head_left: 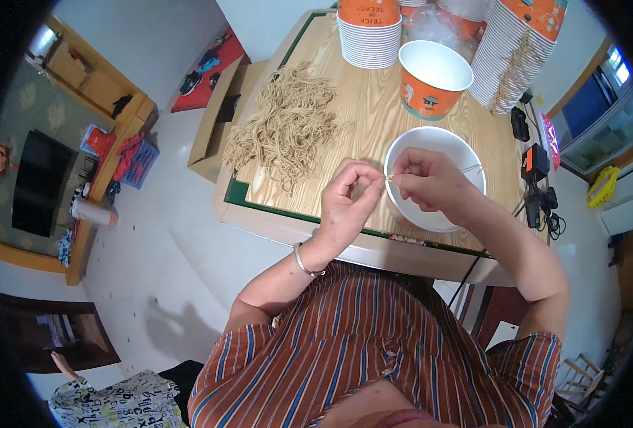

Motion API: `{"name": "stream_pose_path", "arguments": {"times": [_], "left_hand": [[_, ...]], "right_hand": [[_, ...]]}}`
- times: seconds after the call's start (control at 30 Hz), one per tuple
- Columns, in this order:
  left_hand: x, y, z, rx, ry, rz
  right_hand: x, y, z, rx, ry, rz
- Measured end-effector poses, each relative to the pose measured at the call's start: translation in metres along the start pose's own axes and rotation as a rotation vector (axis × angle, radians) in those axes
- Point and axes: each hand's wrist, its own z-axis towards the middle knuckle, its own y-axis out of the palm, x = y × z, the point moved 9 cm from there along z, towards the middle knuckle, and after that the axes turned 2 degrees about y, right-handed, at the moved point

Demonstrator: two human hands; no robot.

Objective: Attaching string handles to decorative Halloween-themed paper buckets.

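My left hand (348, 203) and my right hand (432, 182) meet fingertip to fingertip at the left rim of a white-lined paper bucket (437, 138). Both are closed in a pinch on a bit of thin tan twine (388, 177), mostly hidden by the fingers. My right hand reaches across the bucket's mouth. A thin cord (471, 168) shows at the bucket's right inner wall. To the left of my hands, a loose, tangled heap of tan twine pieces (288, 125) lies on the wooden table (363, 135).
Behind stands an orange paper bucket (430, 100), with stacks of nested buckets (370, 43) at the back. Twine hangs along the right stack (514, 75). Black cables and an adapter (534, 162) lie at the table's right edge. A cardboard box (213, 135) is left; another person's patterned clothing (116, 403) shows lower left.
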Motion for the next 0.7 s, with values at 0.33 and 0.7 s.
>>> {"name": "stream_pose_path", "arguments": {"times": [0.33,0.7], "left_hand": [[0.032,-0.002,0.012,-0.074,0.157,0.293],[0.023,0.004,0.017,-0.139,0.044,0.218]], "right_hand": [[-0.017,0.0,-0.001,0.068,-0.293,-0.219],[-0.021,-0.003,-0.001,0.165,-0.27,-0.261]]}}
